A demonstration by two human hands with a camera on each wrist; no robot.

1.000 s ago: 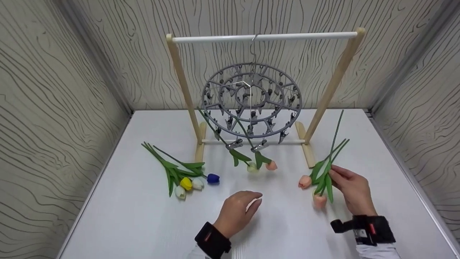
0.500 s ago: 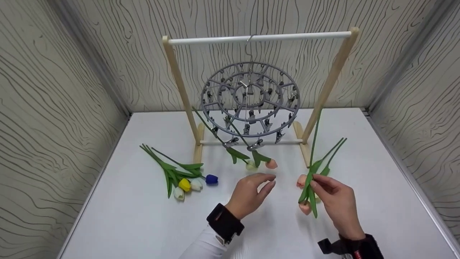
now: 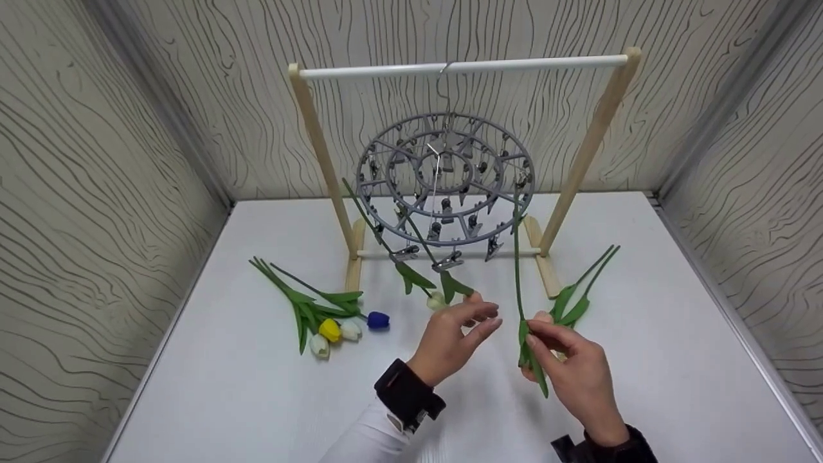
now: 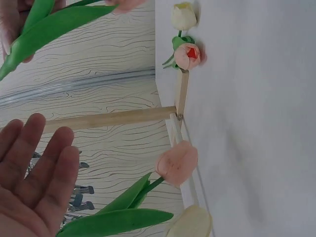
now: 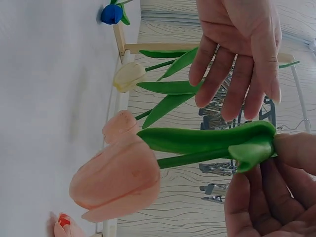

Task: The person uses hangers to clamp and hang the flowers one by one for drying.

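Observation:
My right hand [image 3: 575, 370] pinches an artificial pink tulip [image 5: 118, 180] at its leaves, bloom down, with the long stem [image 3: 517, 270] pointing up before the hanger's right side. To the left, my left hand [image 3: 450, 341] is held with relaxed fingers and nothing in them. Above it, a round grey clip hanger [image 3: 443, 244] hangs with many small clips. Two front clips grip tulips upside down: a white tulip [image 3: 436, 301] and a pink tulip [image 4: 177, 163], which my left hand partly hides in the head view.
A wooden stand [image 3: 591, 154] with a white top bar [image 3: 373, 72] carries the hanger. Left on the white table lie a yellow tulip [image 3: 330, 330], a blue tulip [image 3: 378, 320] and white tulips [image 3: 319, 346]. Right lie another pink tulip [image 4: 187, 56] and a white tulip [image 4: 184, 16].
My right hand has lifted the pink tulip off the right-hand bunch and carried it left toward the hanger. My left hand has moved up and right, near the hanging tulips.

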